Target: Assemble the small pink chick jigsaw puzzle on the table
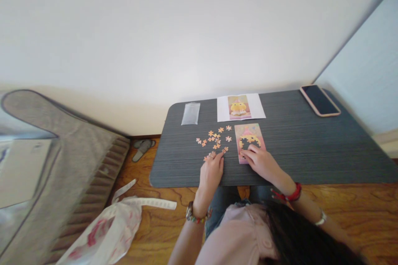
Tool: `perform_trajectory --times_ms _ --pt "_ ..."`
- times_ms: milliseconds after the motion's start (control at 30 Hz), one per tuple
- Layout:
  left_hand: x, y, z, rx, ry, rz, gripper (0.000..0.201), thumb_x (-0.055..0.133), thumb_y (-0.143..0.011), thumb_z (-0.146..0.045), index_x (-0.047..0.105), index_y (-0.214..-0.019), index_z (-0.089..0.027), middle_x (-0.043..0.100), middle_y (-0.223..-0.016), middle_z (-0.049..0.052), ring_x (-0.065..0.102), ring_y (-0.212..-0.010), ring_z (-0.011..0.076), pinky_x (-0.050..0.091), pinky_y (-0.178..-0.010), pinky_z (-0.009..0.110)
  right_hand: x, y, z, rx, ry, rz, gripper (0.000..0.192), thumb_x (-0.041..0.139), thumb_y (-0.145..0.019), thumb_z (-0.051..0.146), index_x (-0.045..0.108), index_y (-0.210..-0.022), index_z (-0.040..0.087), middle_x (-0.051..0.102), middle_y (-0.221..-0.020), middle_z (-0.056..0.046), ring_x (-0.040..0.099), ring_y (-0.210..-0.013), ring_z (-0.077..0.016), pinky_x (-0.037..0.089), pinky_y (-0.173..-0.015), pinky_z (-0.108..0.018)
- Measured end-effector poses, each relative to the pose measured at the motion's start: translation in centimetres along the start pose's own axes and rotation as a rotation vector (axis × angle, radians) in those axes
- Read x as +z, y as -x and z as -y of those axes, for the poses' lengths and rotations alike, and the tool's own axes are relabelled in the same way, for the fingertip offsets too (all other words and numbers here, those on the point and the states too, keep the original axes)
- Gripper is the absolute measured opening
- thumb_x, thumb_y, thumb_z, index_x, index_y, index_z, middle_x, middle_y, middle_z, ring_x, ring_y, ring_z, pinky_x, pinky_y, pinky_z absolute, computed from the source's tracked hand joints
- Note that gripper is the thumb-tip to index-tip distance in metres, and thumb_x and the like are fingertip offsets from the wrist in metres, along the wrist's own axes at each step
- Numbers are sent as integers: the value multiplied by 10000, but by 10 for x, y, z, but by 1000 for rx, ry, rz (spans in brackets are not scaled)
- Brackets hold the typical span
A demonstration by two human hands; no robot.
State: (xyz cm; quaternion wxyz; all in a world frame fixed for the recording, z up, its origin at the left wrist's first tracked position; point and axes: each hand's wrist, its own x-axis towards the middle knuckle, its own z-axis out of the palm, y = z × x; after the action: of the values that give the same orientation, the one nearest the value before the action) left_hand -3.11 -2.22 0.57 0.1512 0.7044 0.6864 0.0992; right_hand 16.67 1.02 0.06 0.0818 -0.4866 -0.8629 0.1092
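Note:
A partly assembled jigsaw puzzle (261,140) with a pink border and a yellow figure lies on the dark table, a gap in its middle. My right hand (263,162) rests over its lower part, fingers pinched together at the left edge of the gap; what they hold is hidden. My left hand (212,170) is at the near side of the loose pieces, its thumb and index finger closed at a small orange puzzle piece (225,149). Several loose puzzle pieces (217,135) are scattered left of the puzzle, some partly covered by my left fingers.
Behind the puzzle lies a folded sheet with a reference picture (239,107). A clear plastic bag (190,113) is at the back left, a phone (320,100) at the back right. The dark table (295,145) stands against a white wall. A plastic bag (115,232) sits on the floor.

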Motion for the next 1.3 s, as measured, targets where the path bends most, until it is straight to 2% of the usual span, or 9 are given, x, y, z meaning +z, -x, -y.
perform_trajectory --times_ms 100,267,467,667,833,1000,1200,1300 --pt "-3 6 9 -51 54 -38 251 397 -902 -212 592 -1061 -203 608 -1082 52 564 -1011 149 451 -874 244 6 -6 12 -37 -34 29 312 358 -915 249 646 -1026 202 606 -935 -67 598 -761 -156 435 -667 -254" --pt "-6 9 14 -109 51 -58 244 417 -896 -226 598 -1059 -219 615 -1001 41 584 -927 142 461 -809 225 6 -20 22 -48 -47 26 303 359 -915 243 651 -978 191 601 -967 -79 599 -775 -155 428 -685 -256" --pt "-18 -6 23 -152 24 -76 244 431 -892 -258 603 -1061 -222 607 -990 41 590 -884 144 458 -760 223 -6 -41 19 -30 2 55 278 379 -908 247 649 -944 193 597 -948 -71 584 -766 -154 413 -679 -258" --pt "-26 -21 32 -191 -2 -100 239 470 -870 -246 595 -1073 -231 604 -1018 45 592 -884 151 460 -739 235 -3 -64 19 -2 30 84 262 387 -906 239 634 -964 177 593 -959 -77 577 -799 -160 403 -688 -260" --pt "-24 -14 35 -209 26 -98 241 474 -865 -228 601 -1069 -212 610 -1028 55 587 -927 160 455 -771 243 -1 -80 28 3 50 116 243 385 -905 235 615 -947 168 579 -972 -78 576 -795 -160 400 -652 -253" --pt "-24 -5 38 -241 50 -90 221 479 -862 -240 620 -1028 -207 618 -984 50 593 -866 154 457 -756 243 3 -84 37 38 52 131 248 363 -917 250 593 -962 170 569 -983 -85 576 -828 -163 408 -697 -258" --pt "-21 3 45 -278 60 -95 218 483 -860 -251 628 -1019 -213 616 -937 40 592 -847 153 458 -754 242 5 -97 43 108 42 100 255 365 -923 254 563 -1064 174 533 -1066 -97 566 -906 -171 421 -719 -258" --pt "-18 5 48 -277 66 -106 209 488 -857 -249 631 -1005 -215 613 -915 38 589 -831 150 459 -746 240 7 -108 44 113 49 103 239 365 -924 247 572 -1023 179 515 -1081 -93 562 -902 -164 421 -704 -249"
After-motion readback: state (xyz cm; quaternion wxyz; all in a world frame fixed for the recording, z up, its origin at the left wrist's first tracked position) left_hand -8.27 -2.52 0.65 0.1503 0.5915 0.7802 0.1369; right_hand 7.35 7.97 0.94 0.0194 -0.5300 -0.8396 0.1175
